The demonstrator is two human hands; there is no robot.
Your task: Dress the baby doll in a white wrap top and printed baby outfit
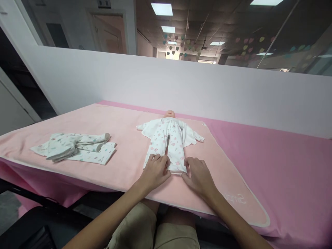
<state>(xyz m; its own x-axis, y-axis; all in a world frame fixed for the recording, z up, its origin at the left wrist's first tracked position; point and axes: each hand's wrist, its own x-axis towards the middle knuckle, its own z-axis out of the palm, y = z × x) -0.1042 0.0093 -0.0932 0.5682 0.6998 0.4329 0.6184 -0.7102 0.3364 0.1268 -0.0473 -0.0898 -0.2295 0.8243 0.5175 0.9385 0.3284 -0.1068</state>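
1. Nearest, the person's knees in beige cloth shorts (153, 230) sit under the table edge. This puts both forearms straight out over the work.
2. The left hand (155, 171) lies palm down with its fingers loosely curled and their tips on the left leg cuff. Whether they pinch the cloth cannot be told.
3. The right hand (198, 174) lies flat and spread, holding nothing, with its fingertips touching the outer edge of the right cuff. The two hands flank the hem, which seems to keep it flat and even.
4. The white baby trousers printed with small pink figures (166, 143) are on a small baby doll (170, 113). The doll lies on its back, feet toward the person and head away, so the cuffs are in easy reach.
5. An open white cotton baby jacket (188, 135) is spread under the doll's body.
6. All of this rests on a pale pink soft towel with a white edge (124, 138), likely as padding. A raised word beside the right forearm reads roughly "Smil"; the rest is not legible.
7. Well apart on the left lies a loose pile of white printed baby clothes (77, 148), clear of the hands.
8. A deeper pink sheet (285, 162) covers the table, with a white partition wall (155, 79) behind it.
9. Farthest off, pastel paper hearts (181, 43) hang from the ceiling. The sign above a door is too small to read.
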